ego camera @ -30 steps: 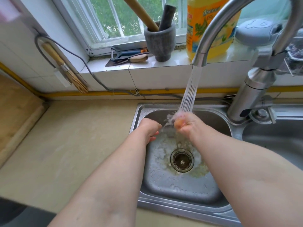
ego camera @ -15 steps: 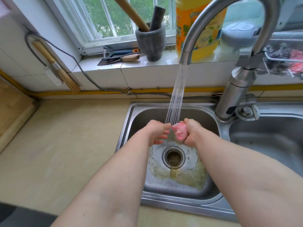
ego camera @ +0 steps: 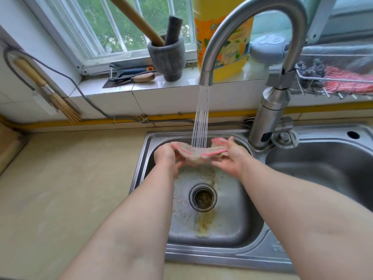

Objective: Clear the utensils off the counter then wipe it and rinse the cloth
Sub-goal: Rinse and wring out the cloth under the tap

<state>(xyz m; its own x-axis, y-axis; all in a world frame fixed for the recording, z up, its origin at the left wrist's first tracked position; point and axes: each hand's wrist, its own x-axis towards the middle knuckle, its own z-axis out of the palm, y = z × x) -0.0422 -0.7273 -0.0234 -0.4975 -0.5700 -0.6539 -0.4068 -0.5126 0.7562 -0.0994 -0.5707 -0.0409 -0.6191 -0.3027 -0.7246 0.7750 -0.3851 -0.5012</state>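
Note:
A small pale cloth with pink edging is stretched flat between my two hands, over the left basin of the steel sink. My left hand grips its left end and my right hand grips its right end. Water streams from the curved tap straight onto the middle of the cloth. The beige counter lies bare to the left of the sink.
On the window sill stand a grey mortar with a wooden stick and pestle, a yellow bottle, and a knife and peeler. A bamboo brush hangs on the left wall. A wire rack sits at right.
The cloth was bunched in my right hand under the water. Now both hands have pulled apart and spread it open under the stream.

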